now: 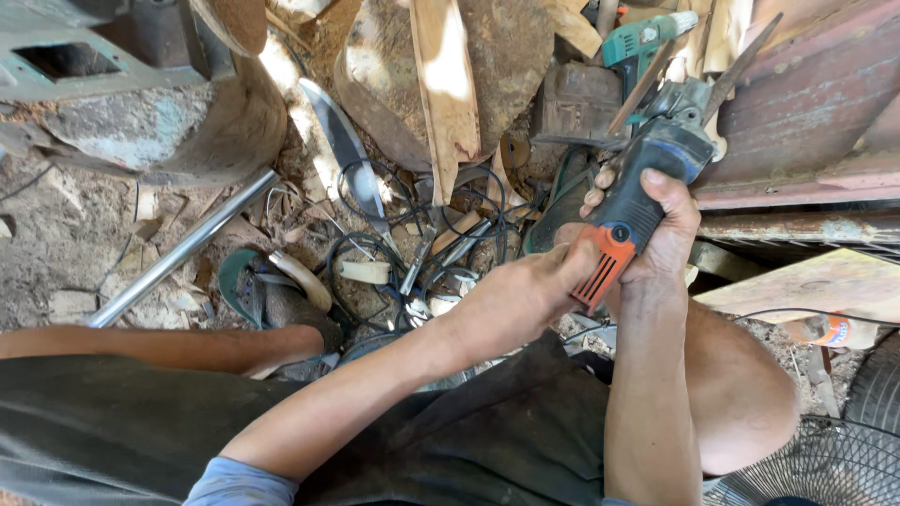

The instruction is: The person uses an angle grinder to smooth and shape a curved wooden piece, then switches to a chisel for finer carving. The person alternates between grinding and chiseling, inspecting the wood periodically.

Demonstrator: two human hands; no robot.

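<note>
Scrap wood (448,89) and rusty metal sheet (806,112) crowd ground ahead. Grinder (647,183) held above knees, nose toward woodpile. Right hand (667,234) wrapped tight round black body; left hand (520,295) pinching orange tail end. Best keep firm two-handed grip, cord (375,201) clear of knife (347,150).

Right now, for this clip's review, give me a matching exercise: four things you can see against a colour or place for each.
Things:
1. angle grinder
2. metal pipe
3. knife blade
4. electric drill

Descriptions:
A. teal, top of frame
B. grey and orange, held in right hand, left hand at its rear end
C. shiny, lying diagonally at left
D. dark, curved, among the cables

Pairs: 1-B, 2-C, 3-D, 4-A
</note>
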